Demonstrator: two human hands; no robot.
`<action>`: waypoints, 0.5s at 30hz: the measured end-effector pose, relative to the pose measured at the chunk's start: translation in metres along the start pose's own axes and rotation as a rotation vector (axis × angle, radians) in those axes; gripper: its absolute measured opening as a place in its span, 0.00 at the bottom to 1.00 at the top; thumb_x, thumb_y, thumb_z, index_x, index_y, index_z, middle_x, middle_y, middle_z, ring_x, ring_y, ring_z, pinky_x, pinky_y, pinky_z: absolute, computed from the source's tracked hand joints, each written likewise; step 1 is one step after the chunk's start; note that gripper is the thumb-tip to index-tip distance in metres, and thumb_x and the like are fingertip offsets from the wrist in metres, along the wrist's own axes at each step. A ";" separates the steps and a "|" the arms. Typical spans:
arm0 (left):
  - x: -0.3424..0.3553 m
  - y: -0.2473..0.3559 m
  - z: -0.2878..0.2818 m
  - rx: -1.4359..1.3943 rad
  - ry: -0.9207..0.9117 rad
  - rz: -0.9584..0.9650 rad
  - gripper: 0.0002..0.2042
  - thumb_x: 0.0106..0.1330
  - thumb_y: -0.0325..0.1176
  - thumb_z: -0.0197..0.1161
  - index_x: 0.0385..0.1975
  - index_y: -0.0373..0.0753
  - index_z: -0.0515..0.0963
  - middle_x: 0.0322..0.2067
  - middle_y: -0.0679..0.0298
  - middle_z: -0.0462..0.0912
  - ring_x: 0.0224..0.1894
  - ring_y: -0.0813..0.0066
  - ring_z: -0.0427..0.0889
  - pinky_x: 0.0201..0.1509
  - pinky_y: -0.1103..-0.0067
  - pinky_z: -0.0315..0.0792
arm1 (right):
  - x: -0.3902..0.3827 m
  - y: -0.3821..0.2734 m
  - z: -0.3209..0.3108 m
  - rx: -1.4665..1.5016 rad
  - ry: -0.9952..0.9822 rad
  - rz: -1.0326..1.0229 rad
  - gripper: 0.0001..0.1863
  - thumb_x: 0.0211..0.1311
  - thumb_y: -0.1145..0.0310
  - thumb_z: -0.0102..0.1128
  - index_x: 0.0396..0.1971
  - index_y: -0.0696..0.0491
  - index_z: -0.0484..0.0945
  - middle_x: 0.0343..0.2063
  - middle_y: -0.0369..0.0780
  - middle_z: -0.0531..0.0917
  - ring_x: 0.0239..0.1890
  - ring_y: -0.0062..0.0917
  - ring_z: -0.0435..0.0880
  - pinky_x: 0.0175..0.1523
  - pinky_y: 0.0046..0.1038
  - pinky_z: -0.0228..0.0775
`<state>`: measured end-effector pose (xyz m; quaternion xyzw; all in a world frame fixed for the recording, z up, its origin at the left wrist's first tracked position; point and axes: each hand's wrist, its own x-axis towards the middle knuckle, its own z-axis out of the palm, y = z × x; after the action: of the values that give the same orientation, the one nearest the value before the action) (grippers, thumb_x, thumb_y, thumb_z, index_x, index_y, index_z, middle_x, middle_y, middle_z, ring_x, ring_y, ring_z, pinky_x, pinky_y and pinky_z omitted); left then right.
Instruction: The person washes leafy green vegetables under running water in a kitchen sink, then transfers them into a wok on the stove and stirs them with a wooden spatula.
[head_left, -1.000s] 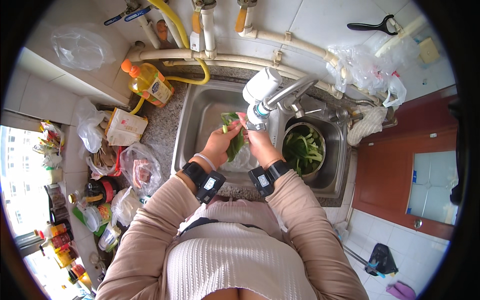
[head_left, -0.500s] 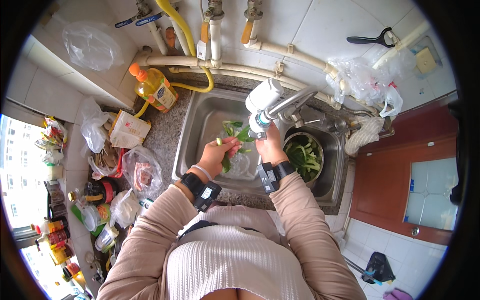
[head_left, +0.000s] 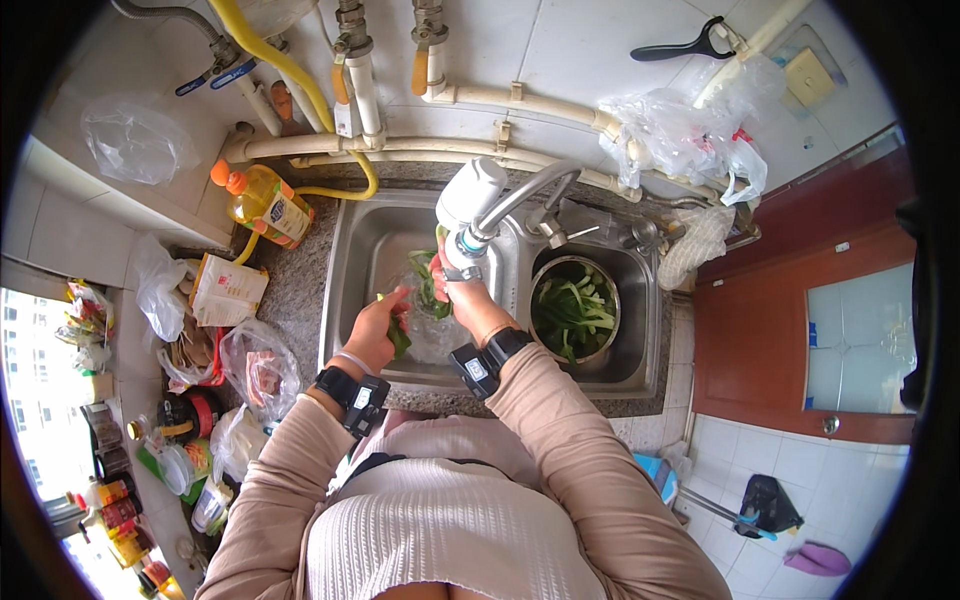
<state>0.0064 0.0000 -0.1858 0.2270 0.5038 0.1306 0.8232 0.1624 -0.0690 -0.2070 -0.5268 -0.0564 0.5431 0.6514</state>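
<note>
My left hand (head_left: 374, 328) is closed on a dark green leaf (head_left: 398, 342) over the left steel basin (head_left: 346, 298). My right hand (head_left: 463, 298) is under the white tap filter (head_left: 470, 190), fingers curled round leafy greens (head_left: 439, 231), partly hidden by the filter. More greens lie below in the basin among water. A round steel pot (head_left: 613, 322) of cut greens and stalks sits in the right basin (head_left: 643, 355).
An orange-capped yellow bottle (head_left: 268, 208), a paper packet (head_left: 228, 288) and several bags (head_left: 258, 370) crowd the left counter (head_left: 300, 280). Pipes, valves and plastic bags (head_left: 690, 130) line the back wall. A wooden door (head_left: 750, 350) stands at the right.
My left hand has moved leftward, away from my right hand, with a leaf in it. The whole view has shifted, so surroundings appear further left than half a second ago.
</note>
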 end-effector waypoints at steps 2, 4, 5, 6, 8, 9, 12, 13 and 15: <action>0.015 -0.004 -0.011 -0.010 -0.034 -0.016 0.06 0.70 0.27 0.56 0.43 0.35 0.75 0.32 0.60 0.76 0.27 0.72 0.73 0.32 0.80 0.72 | 0.013 0.018 -0.027 -0.398 0.094 -0.184 0.18 0.69 0.51 0.56 0.37 0.53 0.77 0.21 0.29 0.71 0.20 0.13 0.65 0.22 0.19 0.55; 0.013 -0.005 -0.005 -0.140 0.005 -0.053 0.07 0.71 0.28 0.55 0.45 0.35 0.73 0.34 0.59 0.76 0.28 0.71 0.73 0.33 0.80 0.72 | 0.010 0.020 -0.051 -0.604 0.183 -0.245 0.18 0.70 0.52 0.55 0.41 0.53 0.79 0.24 0.31 0.75 0.24 0.15 0.70 0.27 0.22 0.60; 0.009 -0.004 0.000 -0.210 0.022 -0.068 0.08 0.72 0.28 0.54 0.47 0.35 0.73 0.35 0.59 0.77 0.28 0.71 0.74 0.34 0.80 0.73 | -0.001 0.011 -0.069 -0.568 0.257 -0.202 0.19 0.70 0.51 0.54 0.43 0.53 0.79 0.26 0.32 0.77 0.26 0.18 0.73 0.31 0.24 0.64; 0.003 -0.002 0.004 -0.167 -0.025 -0.077 0.09 0.73 0.30 0.53 0.48 0.36 0.73 0.36 0.59 0.77 0.29 0.72 0.74 0.34 0.80 0.73 | -0.013 0.002 -0.089 -0.520 0.331 -0.163 0.20 0.70 0.50 0.53 0.45 0.53 0.80 0.27 0.34 0.79 0.29 0.20 0.76 0.35 0.26 0.68; -0.010 0.002 0.013 -0.081 -0.118 -0.090 0.10 0.75 0.33 0.52 0.50 0.37 0.72 0.37 0.60 0.77 0.29 0.74 0.73 0.34 0.81 0.73 | -0.041 -0.021 -0.125 -0.358 0.449 -0.142 0.19 0.70 0.51 0.53 0.46 0.50 0.80 0.27 0.30 0.78 0.28 0.16 0.73 0.33 0.23 0.65; -0.011 0.001 0.014 -0.044 -0.133 -0.096 0.11 0.75 0.35 0.51 0.50 0.37 0.72 0.36 0.60 0.77 0.29 0.75 0.73 0.33 0.82 0.72 | -0.055 -0.030 -0.144 -0.264 0.506 -0.135 0.15 0.70 0.52 0.55 0.46 0.46 0.79 0.24 0.26 0.74 0.24 0.10 0.67 0.26 0.17 0.59; -0.011 0.000 0.025 0.075 -0.156 -0.138 0.15 0.76 0.41 0.51 0.55 0.41 0.72 0.33 0.65 0.76 0.27 0.82 0.69 0.29 0.85 0.67 | -0.066 -0.028 -0.224 -0.299 0.593 -0.034 0.24 0.68 0.52 0.57 0.58 0.49 0.74 0.42 0.35 0.80 0.42 0.19 0.77 0.45 0.25 0.69; -0.011 0.000 0.029 0.056 -0.170 -0.156 0.14 0.76 0.40 0.51 0.53 0.40 0.73 0.32 0.66 0.76 0.27 0.82 0.68 0.28 0.85 0.66 | -0.068 -0.026 -0.235 -0.271 0.615 -0.069 0.24 0.68 0.53 0.58 0.58 0.50 0.73 0.44 0.37 0.79 0.44 0.20 0.77 0.47 0.25 0.69; -0.011 0.000 0.035 0.019 -0.199 -0.190 0.12 0.76 0.39 0.50 0.49 0.39 0.73 0.31 0.66 0.75 0.26 0.82 0.67 0.27 0.85 0.64 | -0.071 -0.024 -0.250 -0.214 0.657 -0.139 0.26 0.67 0.56 0.58 0.60 0.54 0.71 0.49 0.40 0.78 0.49 0.23 0.77 0.51 0.27 0.69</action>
<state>0.0324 -0.0134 -0.1636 0.1979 0.4401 0.0243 0.8755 0.3111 -0.2763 -0.2633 -0.7335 0.0640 0.2898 0.6115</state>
